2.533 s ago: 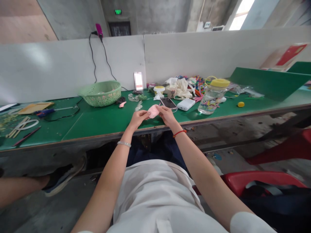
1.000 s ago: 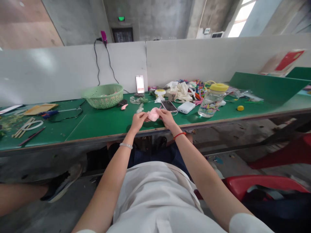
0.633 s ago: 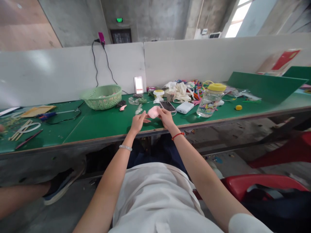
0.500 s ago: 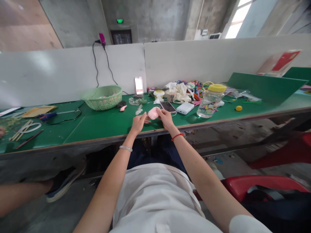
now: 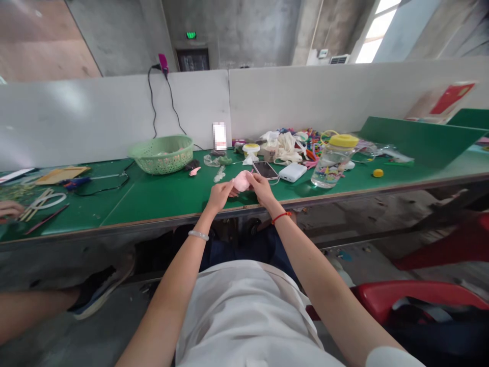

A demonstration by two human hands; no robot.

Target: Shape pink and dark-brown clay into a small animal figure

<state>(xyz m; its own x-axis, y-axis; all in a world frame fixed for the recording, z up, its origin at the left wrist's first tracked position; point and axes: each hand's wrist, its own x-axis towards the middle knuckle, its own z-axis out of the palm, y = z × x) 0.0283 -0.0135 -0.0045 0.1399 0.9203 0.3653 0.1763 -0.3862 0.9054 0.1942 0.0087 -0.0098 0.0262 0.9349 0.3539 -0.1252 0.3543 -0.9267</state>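
Both my hands meet over the near edge of the green table [image 5: 160, 196]. My left hand [image 5: 219, 195] and my right hand [image 5: 260, 187] pinch a small soft pink piece [image 5: 241, 181] between their fingertips, just above the tabletop. What the pink piece is, I cannot make out. A bead bracelet sits on my left wrist and a red string on my right wrist.
A phone [image 5: 266, 170] and a white power bank [image 5: 292, 172] lie just behind my hands. A green basket [image 5: 162, 152] stands at the back left, a yellow-lidded jar [image 5: 333, 158] to the right. Another person's hand [image 5: 10, 209] rests at the far left, their leg and shoe [image 5: 100, 286] under the table.
My hands have stayed on the pink piece with small finger shifts. Another person's hand has come into view at the far left edge.
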